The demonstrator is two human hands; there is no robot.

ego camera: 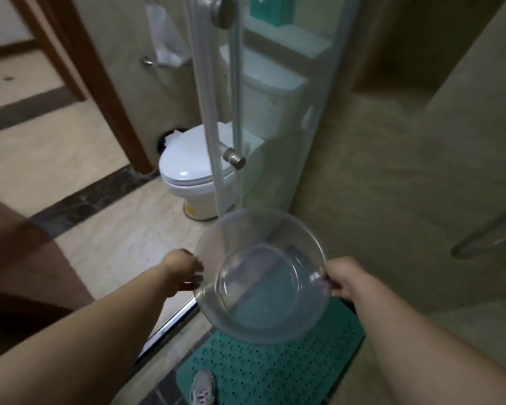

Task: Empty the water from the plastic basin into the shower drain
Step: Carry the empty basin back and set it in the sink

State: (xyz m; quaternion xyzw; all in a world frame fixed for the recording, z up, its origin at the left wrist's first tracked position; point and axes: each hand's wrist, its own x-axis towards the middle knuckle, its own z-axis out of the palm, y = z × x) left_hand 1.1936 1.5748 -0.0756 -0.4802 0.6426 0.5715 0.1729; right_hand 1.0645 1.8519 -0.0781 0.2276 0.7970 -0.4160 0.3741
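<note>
Below my shoe (202, 387), both hands, left hand (184, 271) and right hand (343, 277), clasp the basin (263, 276) rim; tipping early risks water spilling outside the mat (275, 372)

We hold both bare arms stretched toward twelve o'clock — left hand (184, 273) and right hand (343, 279) each curled closed, level.

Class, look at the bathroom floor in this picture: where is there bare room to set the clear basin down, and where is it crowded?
Free: the green mat under the basin, and the pale floor tiles between the dark strip and the shower's metal threshold. Crowded: around the toilet and the glass door's edge. A shoe takes the mat's near corner.
</note>
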